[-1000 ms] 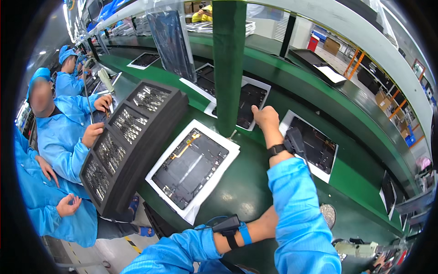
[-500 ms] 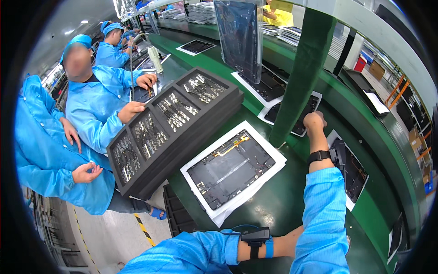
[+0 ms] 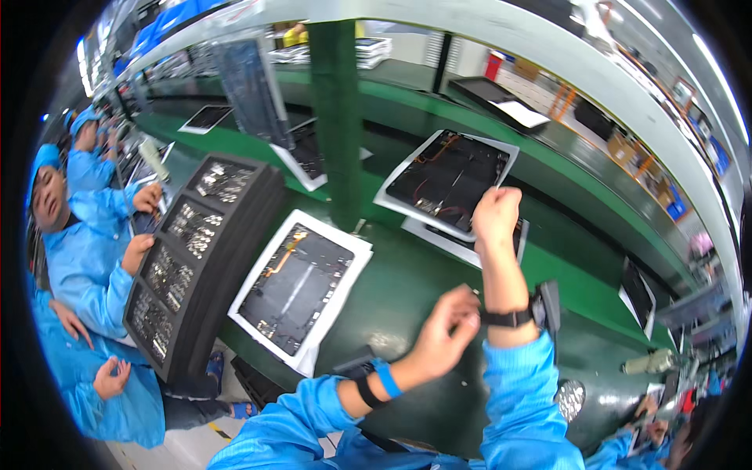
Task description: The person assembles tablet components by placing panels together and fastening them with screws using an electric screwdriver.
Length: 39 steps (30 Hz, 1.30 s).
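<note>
My right hand is closed at the near right corner of a black tablet housing on a white sheet. That housing is tilted above the green belt and overlaps a second housing on a sheet beneath it. Over the green table hangs my left hand, its fingers loosely bent and apart, with nothing in it. To its left, another tablet housing, with an orange flex cable, lies on stacked white sheets on the table.
A black foam tray with several compartments of small metal parts stands at the left, beside a co-worker's hand. A green post rises between table and belt. More housings sit along the belt, including one at the right.
The view has swung right. My right hand has come back from beyond the post and now grips a housing on its sheet, raised over another. My left hand has come into sight.
</note>
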{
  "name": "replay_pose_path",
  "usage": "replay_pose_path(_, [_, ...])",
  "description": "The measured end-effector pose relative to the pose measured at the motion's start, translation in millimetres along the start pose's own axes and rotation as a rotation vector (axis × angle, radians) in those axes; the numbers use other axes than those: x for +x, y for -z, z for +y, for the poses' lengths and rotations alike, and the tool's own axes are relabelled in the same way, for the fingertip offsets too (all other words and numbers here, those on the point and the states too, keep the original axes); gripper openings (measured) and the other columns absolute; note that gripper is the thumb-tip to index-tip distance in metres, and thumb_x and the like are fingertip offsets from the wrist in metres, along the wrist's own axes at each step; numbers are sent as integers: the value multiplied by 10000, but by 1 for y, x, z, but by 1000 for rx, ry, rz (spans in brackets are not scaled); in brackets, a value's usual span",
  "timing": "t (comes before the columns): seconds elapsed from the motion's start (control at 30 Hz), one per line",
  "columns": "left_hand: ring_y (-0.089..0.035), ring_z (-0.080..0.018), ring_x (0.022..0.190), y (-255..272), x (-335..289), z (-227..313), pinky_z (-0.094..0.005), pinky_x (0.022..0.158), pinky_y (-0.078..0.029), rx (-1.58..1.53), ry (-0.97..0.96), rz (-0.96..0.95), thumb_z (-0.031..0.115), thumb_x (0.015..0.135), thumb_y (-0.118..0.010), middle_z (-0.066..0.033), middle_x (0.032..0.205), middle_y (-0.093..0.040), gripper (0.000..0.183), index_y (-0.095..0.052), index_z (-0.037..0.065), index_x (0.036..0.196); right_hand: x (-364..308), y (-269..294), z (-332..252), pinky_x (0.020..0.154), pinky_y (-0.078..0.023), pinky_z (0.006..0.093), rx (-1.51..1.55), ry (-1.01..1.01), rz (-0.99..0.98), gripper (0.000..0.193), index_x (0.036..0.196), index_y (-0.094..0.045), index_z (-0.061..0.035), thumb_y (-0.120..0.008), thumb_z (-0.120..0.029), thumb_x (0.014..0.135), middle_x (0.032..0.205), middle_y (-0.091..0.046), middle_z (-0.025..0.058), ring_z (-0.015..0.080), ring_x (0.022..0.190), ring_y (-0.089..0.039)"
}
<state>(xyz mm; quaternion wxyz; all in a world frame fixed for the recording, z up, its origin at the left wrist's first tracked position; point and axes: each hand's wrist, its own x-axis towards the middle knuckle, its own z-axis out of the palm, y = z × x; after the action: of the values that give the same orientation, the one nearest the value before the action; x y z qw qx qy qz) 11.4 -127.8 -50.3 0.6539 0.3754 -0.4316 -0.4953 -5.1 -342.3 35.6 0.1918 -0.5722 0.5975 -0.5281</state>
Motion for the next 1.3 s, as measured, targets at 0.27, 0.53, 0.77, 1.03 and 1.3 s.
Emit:
replay_pose_path(0.27, [-582,-297,1353,-9,-48,104,-474,1117,-504,-365,111,42,27,1070,-516,-196,1489,-547,596,-261,10,1608,-183,199,2,707,-412,258,558,-345,-15,119,1078,-477,-67,-546,-157,1113,919,-484,-15,68,805,-433])
replay_pose_path(0.53, [-686,-277,1220,10,-134,109,-428,942,-639,-442,448,79,16,1071,-516,-183,1395,-628,521,-347,21,1564,-302,281,-3,642,-533,244,482,-486,-262,165,1095,-411,-51,-575,-49,1078,850,-529,-11,61,732,-591])
replay_pose_path(0.77, [-748,-152,961,71,-147,92,-267,760,-615,-117,721,-134,2,1049,-560,-137,1186,-740,589,-344,-3,1596,-304,371,9,644,-554,425,-4,-207,-1133,202,1016,-567,-25,-711,-164,995,916,-668,146,355,760,-692])
replay_pose_path(1.03, [-737,-140,966,29,-114,57,-268,776,-611,-23,845,-351,-5,1050,-551,-149,1189,-739,537,-378,-25,1557,-283,390,74,612,-545,476,-302,-187,-630,193,992,-559,-39,-695,-176,1000,848,-647,167,394,717,-687])
replay_pose_path(1.3, [-694,-178,862,-18,-113,56,-325,687,-581,964,307,-270,17,969,-707,-132,1066,-685,524,-508,-17,1453,-280,389,120,556,-545,510,-882,-155,-446,205,928,-523,-63,-652,-196,1016,834,-641,146,377,664,-686])
